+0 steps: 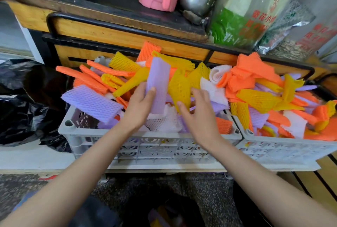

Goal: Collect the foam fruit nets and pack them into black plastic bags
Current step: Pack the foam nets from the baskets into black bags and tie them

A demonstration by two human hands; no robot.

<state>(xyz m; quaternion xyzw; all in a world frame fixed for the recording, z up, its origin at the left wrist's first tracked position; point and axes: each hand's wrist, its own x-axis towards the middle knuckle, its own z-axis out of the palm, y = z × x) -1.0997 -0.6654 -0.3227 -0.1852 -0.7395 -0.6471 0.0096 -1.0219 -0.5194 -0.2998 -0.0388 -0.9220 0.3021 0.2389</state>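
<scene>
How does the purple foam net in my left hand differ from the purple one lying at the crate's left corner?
The held purple net stands upright, gripped by the left hand; the corner purple net lies flat, untouched, in the grey crate. Both are lilac mesh sleeves.

Purple foam net [158, 84] upright, colourful nets [255, 84] (orange, yellow, white) heaped in crates [145, 135], black bags [21, 117] left
</scene>
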